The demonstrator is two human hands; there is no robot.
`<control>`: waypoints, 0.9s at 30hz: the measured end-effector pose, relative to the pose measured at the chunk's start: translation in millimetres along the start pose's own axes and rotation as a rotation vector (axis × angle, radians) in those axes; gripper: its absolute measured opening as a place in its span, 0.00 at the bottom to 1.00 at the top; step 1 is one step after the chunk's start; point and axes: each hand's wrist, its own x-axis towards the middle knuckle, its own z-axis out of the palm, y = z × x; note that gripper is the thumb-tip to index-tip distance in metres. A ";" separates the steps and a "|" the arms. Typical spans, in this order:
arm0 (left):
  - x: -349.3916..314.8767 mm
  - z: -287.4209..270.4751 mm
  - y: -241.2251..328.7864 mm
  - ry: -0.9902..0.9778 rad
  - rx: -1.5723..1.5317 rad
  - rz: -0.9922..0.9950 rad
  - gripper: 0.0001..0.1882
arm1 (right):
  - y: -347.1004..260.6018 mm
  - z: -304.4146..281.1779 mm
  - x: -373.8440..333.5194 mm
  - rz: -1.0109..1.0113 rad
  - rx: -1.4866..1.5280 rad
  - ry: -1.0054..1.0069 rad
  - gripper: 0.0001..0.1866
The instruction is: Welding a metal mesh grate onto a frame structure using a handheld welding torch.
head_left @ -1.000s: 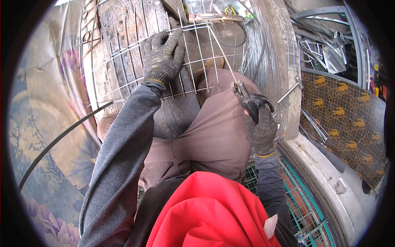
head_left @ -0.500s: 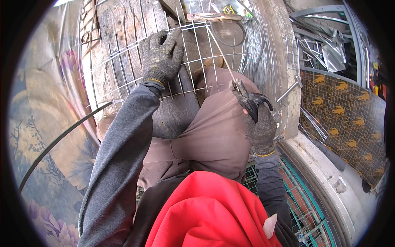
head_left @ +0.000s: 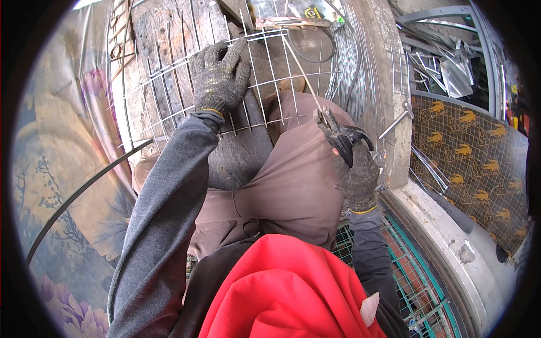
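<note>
My left hand (head_left: 221, 79), in a dark grey knitted glove, lies on a wire mesh panel (head_left: 261, 84) of thin crossed metal rods. Its fingers bend over the double rod near the panel's upper edge, and their tips are partly hidden. Over my right thigh, my gloved right hand (head_left: 359, 172) is closed around the dark handles of a pair of pliers (head_left: 345, 137). At the plier jaws is the near end of a thin straight wire (head_left: 303, 70), which slants up to the mesh's double rod. Beneath the mesh lies a worn wooden board (head_left: 239, 160).
A bundle of thin wires (head_left: 360, 56) runs along the right. A hammer-shaped metal tool (head_left: 398, 120) rests on the ledge beyond it. Metal scraps and frames (head_left: 451, 67) fill the upper right, above a dark patterned sheet (head_left: 468, 163). A flowered cloth (head_left: 67, 186) covers the left side.
</note>
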 end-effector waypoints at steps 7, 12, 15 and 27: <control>-0.3 -1.6 0.5 0.009 -0.047 -0.001 0.29 | 0.2 -0.3 -0.3 0.005 -0.010 -0.010 0.29; 0.3 -3.2 1.3 0.004 -0.060 -0.006 0.29 | 0.2 1.1 -1.4 0.028 -0.020 -0.015 0.29; 0.3 -2.7 2.1 0.070 -0.031 0.011 0.27 | 0.5 1.7 -1.7 0.031 -0.024 -0.013 0.30; 0.7 2.8 -1.9 0.056 -0.082 0.020 0.28 | 0.6 5.8 -1.4 -0.067 0.004 0.144 0.21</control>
